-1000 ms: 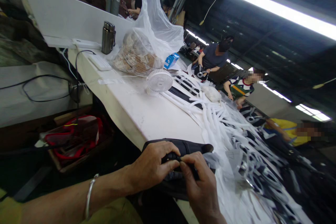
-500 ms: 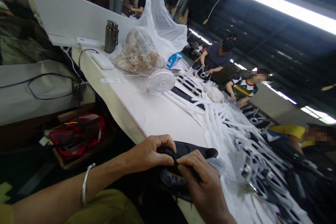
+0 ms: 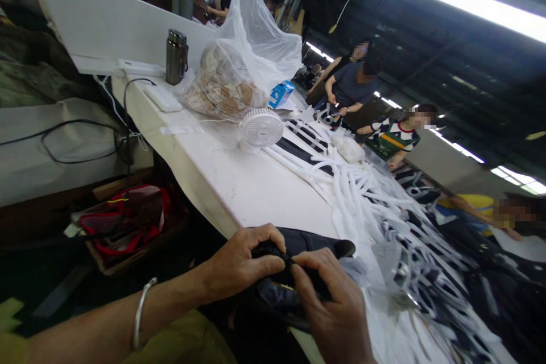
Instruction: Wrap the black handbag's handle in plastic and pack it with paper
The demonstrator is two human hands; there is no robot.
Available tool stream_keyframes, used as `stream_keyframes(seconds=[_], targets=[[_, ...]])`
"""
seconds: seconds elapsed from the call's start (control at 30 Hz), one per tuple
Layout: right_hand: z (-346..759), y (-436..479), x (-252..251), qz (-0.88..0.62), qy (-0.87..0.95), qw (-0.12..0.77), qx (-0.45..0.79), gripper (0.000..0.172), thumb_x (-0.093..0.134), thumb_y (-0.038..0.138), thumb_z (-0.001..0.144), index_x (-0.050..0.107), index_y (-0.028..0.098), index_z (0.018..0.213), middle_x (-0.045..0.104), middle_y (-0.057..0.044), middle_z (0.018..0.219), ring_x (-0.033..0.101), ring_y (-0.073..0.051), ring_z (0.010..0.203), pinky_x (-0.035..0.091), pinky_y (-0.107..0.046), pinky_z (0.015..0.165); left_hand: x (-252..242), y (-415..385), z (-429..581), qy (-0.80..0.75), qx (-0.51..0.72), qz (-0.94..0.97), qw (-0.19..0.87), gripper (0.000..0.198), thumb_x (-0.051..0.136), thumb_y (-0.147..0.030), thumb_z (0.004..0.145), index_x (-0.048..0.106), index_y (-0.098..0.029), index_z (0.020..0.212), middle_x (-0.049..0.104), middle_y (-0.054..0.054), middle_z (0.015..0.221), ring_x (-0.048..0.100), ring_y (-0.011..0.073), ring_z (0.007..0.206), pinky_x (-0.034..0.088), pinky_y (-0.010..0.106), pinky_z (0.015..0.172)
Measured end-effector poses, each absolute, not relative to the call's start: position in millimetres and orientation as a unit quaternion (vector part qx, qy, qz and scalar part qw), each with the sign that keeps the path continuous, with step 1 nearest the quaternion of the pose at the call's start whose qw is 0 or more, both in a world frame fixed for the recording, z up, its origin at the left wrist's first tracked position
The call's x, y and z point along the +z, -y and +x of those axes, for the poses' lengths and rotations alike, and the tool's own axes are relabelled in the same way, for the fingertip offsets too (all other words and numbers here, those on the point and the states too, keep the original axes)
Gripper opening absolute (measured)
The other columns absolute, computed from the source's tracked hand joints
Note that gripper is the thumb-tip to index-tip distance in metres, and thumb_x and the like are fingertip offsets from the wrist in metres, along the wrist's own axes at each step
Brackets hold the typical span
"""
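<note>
A black fabric piece (image 3: 313,240) lies over the near edge of the long white table (image 3: 239,182). My left hand (image 3: 239,264), with a silver bangle on its wrist, pinches the black fabric from the left, fingers curled closed. My right hand (image 3: 333,310) pinches the same fabric from the right, thumb and fingertips meeting the left hand's. Both hands are closed on the dark piece. Part of the fabric hangs below the table edge and is hidden by my hands.
White straps (image 3: 354,193) and black pieces cover the table's right side. A small white fan (image 3: 260,128), a clear bag of pieces (image 3: 226,88), a blue box (image 3: 280,94) and a metal flask (image 3: 176,57) stand further back. Several people work along the far side. A red bag (image 3: 123,219) sits on the floor.
Both hands keep their pinch on the black fabric and have shifted only slightly. The view has swung a little. People at the far side have moved.
</note>
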State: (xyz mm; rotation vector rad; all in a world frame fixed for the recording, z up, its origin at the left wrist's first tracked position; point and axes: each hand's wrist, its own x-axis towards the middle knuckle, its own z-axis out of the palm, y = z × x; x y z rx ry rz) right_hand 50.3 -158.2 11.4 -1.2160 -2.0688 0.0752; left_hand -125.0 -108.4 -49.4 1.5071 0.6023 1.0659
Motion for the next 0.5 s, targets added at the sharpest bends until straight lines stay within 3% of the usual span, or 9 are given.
stream_keyframes(seconds=[0.23, 0.4, 0.5], targets=[[60, 157, 9, -0.398, 0.858, 0.323, -0.030, 0.019, 0.058, 0.000, 0.086, 0.062, 0.016, 0.095, 0.064, -0.004, 0.078, 0.056, -0.016, 0.074, 0.049, -0.029, 0.067, -53, 107, -123, -0.270, 0.448, 0.648, 0.553, 0.014, 0.067, -0.024, 0.081, 0.065, -0.019, 0.094, 0.064, -0.002, 0.086, 0.057, 0.0131, 0.081, 0.042, 0.022, 0.076], [76, 158, 0, -0.330, 0.907, 0.250, -0.072, 0.035, 0.053, -0.007, 0.082, 0.059, 0.007, 0.114, 0.064, -0.011, 0.089, 0.054, -0.021, 0.081, 0.049, -0.036, 0.073, -49, 103, -120, -0.271, 0.404, 0.647, 0.588, 0.016, 0.069, -0.028, 0.078, 0.065, -0.018, 0.090, 0.059, -0.004, 0.077, 0.051, 0.0121, 0.073, 0.040, 0.022, 0.069], [73, 156, 0, -0.343, 0.900, 0.264, -0.058, 0.033, 0.050, -0.006, 0.083, 0.060, 0.011, 0.109, 0.063, -0.009, 0.088, 0.054, -0.020, 0.080, 0.049, -0.036, 0.073, -52, 102, -117, -0.259, 0.391, 0.630, 0.619, 0.020, 0.070, -0.032, 0.078, 0.064, -0.017, 0.089, 0.057, -0.004, 0.075, 0.050, 0.0120, 0.071, 0.040, 0.022, 0.067]])
